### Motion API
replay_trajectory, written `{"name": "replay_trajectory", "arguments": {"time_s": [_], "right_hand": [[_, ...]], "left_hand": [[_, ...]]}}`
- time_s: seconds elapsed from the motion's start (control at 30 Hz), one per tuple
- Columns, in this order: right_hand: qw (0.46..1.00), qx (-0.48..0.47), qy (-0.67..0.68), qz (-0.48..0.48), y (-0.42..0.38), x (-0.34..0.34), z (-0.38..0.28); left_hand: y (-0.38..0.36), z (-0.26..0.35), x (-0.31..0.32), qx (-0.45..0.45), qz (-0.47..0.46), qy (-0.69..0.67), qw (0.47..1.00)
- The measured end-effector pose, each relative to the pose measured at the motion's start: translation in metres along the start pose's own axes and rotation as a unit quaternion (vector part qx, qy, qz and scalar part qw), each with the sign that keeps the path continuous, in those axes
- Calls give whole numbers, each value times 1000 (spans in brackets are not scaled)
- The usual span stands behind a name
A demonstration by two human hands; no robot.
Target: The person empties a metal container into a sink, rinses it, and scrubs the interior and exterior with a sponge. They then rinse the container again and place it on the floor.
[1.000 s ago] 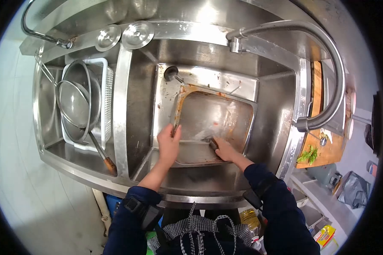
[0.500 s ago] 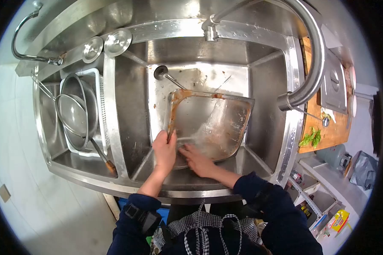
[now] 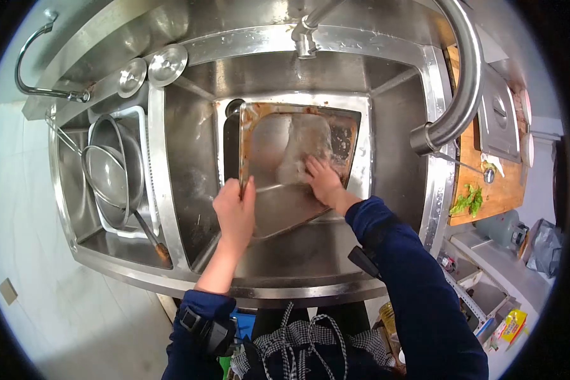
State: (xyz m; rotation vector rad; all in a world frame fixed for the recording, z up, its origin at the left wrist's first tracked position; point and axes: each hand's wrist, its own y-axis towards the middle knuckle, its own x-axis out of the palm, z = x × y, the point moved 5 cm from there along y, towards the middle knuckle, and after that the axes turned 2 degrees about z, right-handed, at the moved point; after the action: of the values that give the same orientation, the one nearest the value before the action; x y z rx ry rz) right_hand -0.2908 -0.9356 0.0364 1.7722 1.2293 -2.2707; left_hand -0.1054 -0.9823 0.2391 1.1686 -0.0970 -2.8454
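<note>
A rectangular metal pan (image 3: pixel 266 142) with brown greasy stains along its rim lies tilted inside the large sink basin. My left hand (image 3: pixel 235 206) is closed on the pan's left rim, thumb near the inside edge. Inside the pan, the fingers of my right hand (image 3: pixel 323 179) are stretched out, slightly blurred, over a cloudy greyish patch (image 3: pixel 307 142) that looks like murky water. A ladle (image 3: pixel 235 106) shows only at its bowl behind the pan's upper left corner; the pan hides the rest.
A thick curved faucet (image 3: pixel 459 114) arches over the basin's right side. On the left, a white basket (image 3: pixel 149 168) holds strainers (image 3: pixel 106 171). Two round metal lids (image 3: pixel 168 65) rest on the ledge. A wooden board (image 3: pixel 503 196) with green leaves (image 3: pixel 467 201) stands right.
The pan has turned and moved left and up in the basin, covering most of the ladle. My right hand has moved from the near rim up and right, into the pan.
</note>
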Motion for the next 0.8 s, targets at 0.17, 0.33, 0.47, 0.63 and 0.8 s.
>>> {"name": "replay_trajectory", "arguments": {"time_s": [0.17, 0.33, 0.47, 0.63, 0.8], "right_hand": [[864, 67, 499, -15, -10, 9, -45], [817, 40, 558, 140, -37, -89, -74], [712, -36, 652, 258, -40, -143, -106], [754, -109, 604, 233, -56, -133, -79], [844, -162, 501, 107, -59, -46, -30]], "left_hand": [[18, 3, -1, 43, 8, -3, 999], [23, 14, 5, 52, -20, 21, 998], [19, 24, 5, 60, -21, 13, 998], [28, 8, 2, 20, -15, 49, 998], [61, 1, -2, 9, -34, 81, 996]]}}
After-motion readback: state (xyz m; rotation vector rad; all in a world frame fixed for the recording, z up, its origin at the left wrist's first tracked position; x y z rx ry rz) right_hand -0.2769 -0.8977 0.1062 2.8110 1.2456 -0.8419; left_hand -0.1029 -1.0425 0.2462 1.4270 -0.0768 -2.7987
